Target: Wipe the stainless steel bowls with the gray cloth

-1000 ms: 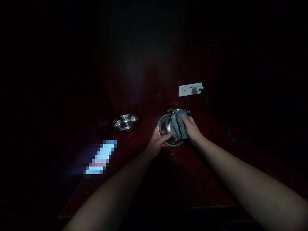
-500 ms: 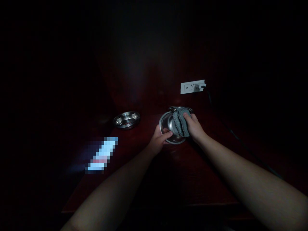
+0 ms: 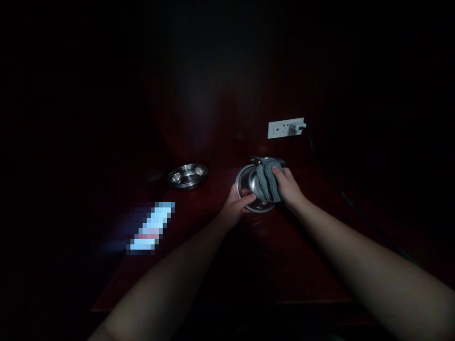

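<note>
My left hand [image 3: 234, 206] grips the near-left rim of a tilted steel bowl [image 3: 248, 182], thumb over the edge. My right hand [image 3: 287, 188] is closed on a folded grey cloth [image 3: 266, 179] and presses it against the bowl's inside. Behind the tilted bowl the rim of another steel bowl [image 3: 277, 161] shows on the dark red wooden table [image 3: 270, 255]. A third steel bowl [image 3: 187, 175] sits upright to the left, apart from both hands.
A white wall socket [image 3: 281, 128] with a white plug [image 3: 297, 126] sits behind the bowls; its dark cord [image 3: 341, 194] trails to the right along the table. A blurred bright patch [image 3: 151, 228] lies at the table's left. The room is very dark.
The hands and bowl have barely shifted; the cloth has slid slightly across the bowl. The view has moved a little, so everything sits slightly higher in the picture.
</note>
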Demonstrator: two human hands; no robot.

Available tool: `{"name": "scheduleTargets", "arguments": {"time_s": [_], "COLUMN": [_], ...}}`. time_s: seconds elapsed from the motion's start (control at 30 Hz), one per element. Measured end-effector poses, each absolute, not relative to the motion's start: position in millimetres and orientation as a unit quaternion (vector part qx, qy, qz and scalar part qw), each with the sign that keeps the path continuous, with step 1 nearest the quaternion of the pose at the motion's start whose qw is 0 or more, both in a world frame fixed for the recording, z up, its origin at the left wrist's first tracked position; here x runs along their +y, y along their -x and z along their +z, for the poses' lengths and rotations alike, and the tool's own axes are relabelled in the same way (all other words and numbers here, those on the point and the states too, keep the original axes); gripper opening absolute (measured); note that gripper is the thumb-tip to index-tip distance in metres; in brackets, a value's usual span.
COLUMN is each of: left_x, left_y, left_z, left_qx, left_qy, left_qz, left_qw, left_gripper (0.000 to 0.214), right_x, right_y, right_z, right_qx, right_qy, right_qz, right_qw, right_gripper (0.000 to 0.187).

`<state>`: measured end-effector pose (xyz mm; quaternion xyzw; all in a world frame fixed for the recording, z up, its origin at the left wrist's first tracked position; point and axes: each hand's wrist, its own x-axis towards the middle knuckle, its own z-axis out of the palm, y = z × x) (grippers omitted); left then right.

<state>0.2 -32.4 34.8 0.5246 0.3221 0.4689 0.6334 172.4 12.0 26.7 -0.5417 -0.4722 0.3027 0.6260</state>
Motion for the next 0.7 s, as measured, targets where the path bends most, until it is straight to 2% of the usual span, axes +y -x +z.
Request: {"name": "scheduleTargets", "arguments": {"time_s": [0.43, 0.7], "left_x": [-30.8, -31.9], "left_y": [-0.3, -0.6], "left_z": [32.5, 32.7], "left_qx": [0.323, 0.33], "left_qy": [-0.526, -0.524], "left_qz": [0.464, 0.468], "left_qw": [0.635, 0.631], "left_gripper": [0.06, 0.054], "right_x": [12.7, 12.3], "right_y": [-173.5, -172.3], "right_z": [25.2, 25.5], "right_qx": [-0.48, -0.474], "right_qy": [0.541, 0.538], "right_qz": [0.3, 0.304], "right_qw": [0.622, 0.627], "right_gripper": [0.052, 0.052]}}
